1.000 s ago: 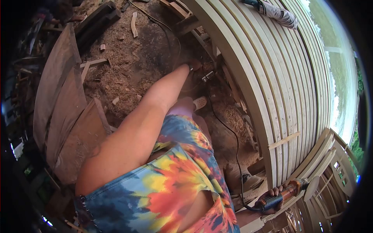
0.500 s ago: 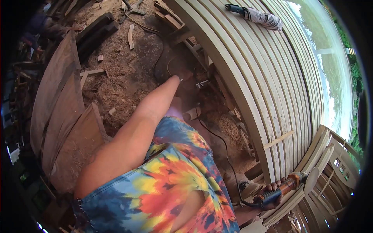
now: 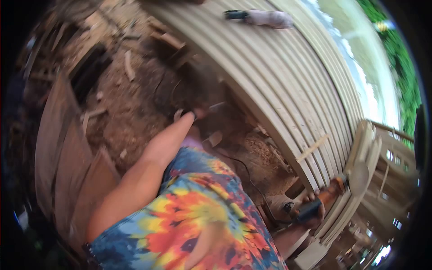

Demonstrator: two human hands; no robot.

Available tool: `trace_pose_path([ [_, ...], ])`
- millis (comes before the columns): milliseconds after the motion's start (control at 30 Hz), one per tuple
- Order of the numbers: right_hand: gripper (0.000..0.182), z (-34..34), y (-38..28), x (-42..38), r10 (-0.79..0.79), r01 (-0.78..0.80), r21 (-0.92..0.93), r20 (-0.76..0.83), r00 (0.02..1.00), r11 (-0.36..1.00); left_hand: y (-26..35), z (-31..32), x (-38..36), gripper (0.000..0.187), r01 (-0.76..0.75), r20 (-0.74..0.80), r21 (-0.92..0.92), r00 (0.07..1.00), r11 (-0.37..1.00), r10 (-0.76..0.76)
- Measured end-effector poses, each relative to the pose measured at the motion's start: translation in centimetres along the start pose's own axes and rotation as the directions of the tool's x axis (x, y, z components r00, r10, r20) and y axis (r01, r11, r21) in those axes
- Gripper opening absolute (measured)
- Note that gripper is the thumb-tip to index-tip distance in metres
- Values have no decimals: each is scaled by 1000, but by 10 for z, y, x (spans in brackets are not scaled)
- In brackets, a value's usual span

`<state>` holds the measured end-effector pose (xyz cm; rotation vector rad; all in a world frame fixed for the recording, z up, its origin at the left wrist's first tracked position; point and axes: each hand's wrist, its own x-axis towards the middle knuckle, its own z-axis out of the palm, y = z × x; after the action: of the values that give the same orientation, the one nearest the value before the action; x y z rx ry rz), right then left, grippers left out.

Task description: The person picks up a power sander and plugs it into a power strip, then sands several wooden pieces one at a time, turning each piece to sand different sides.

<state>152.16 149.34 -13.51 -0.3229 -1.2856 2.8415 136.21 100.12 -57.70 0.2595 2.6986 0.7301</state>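
My right hand is wrapped around the dark body of an orange-and-black angle grinder. Its round, pale disc faces a stack of curved wooden strips at lower right, and contact between them cannot be made out. From the grinder's rear a dark cord runs back across the ground. My left arm reaches toward the middle, with a dark band at the wrist. Motion blur and shadow smear the fingers of my left hand, beside the edge of the slatted wooden surface.
What looks like a folded umbrella lies on the slats, and a loose wood strip rests across them. Broad boards lean at left. Shavings and wood scraps cover the ground. A wooden frame with openings stands at right.
The view has tilted and blurred, shifting the umbrella and slats leftward in it. My left hand sits lower in view, its wrist band now showing. The grinder stays in my right hand.
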Motion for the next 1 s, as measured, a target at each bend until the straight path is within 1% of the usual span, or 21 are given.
trace_pose_path([
  [33,77,5,5,6,-2,2,-1,-18,1000,1000,28,-8,-4,43,117,68,-191,992,975,-106],
  [67,74,-2,13,13,33,-35,-29,-62,998,999,76,-46,-24,42,219,71,-392,976,893,-208],
  [100,71,-11,19,20,74,-79,-47,-113,991,996,102,-63,-33,40,199,127,-385,979,901,-162],
  [133,64,13,35,37,-8,-9,-91,-185,983,996,139,-103,-45,43,176,216,-531,974,829,-68],
  [167,58,4,48,53,5,-24,-86,-222,975,996,155,-100,-48,43,114,209,-626,978,772,25],
  [200,51,21,60,79,-3,-5,-32,-226,974,999,189,-128,-57,39,76,246,-752,954,655,172],
  [233,37,11,73,106,111,-92,108,-189,976,990,222,-160,-68,38,-11,221,-790,928,612,301],
  [267,30,47,77,121,69,-59,51,-219,973,997,252,-189,-81,37,-76,196,-830,888,553,417],
  [300,29,57,84,139,148,-121,119,-258,955,986,274,-214,-89,39,-169,167,-806,854,567,492],
  [367,29,75,94,155,311,-277,238,-115,944,931,316,-259,-109,33,-223,125,-796,849,563,513],
  [400,29,78,103,163,295,-262,249,-105,950,932,323,-262,-108,33,-238,125,-783,844,574,521],
  [467,34,82,118,179,257,-204,307,-142,956,929,339,-269,-105,29,-453,-141,-552,878,700,457],
  [500,34,85,123,183,252,-204,313,-123,960,927,344,-270,-105,29,-460,-150,-536,877,708,457],
  [567,33,95,134,190,238,-176,294,-190,952,940,343,-274,-99,29,-525,-283,-283,845,803,453],
  [633,34,97,144,201,202,-159,269,-143,969,950,338,-269,-89,29,-512,-284,-270,852,816,440],
  [700,34,101,152,208,246,-180,309,-189,951,934,332,-263,-81,27,-508,-346,-279,845,815,408],
  [733,33,106,153,208,257,-183,313,-214,942,932,331,-268,-81,24,-495,-315,-278,857,823,409],
  [833,29,119,154,202,198,-148,261,-177,964,954,320,-267,-72,21,-540,-331,-336,835,772,440],
  [867,26,122,157,202,170,-111,272,-204,964,956,319,-268,-72,17,-555,-343,-304,822,774,455],
  [967,23,120,159,200,200,-149,310,-137,970,939,318,-271,-72,16,-565,-297,-184,812,804,503],
  [1000,23,117,162,203,189,-139,305,-138,972,942,314,-264,-69,16,-596,-326,-158,784,787,528],
])
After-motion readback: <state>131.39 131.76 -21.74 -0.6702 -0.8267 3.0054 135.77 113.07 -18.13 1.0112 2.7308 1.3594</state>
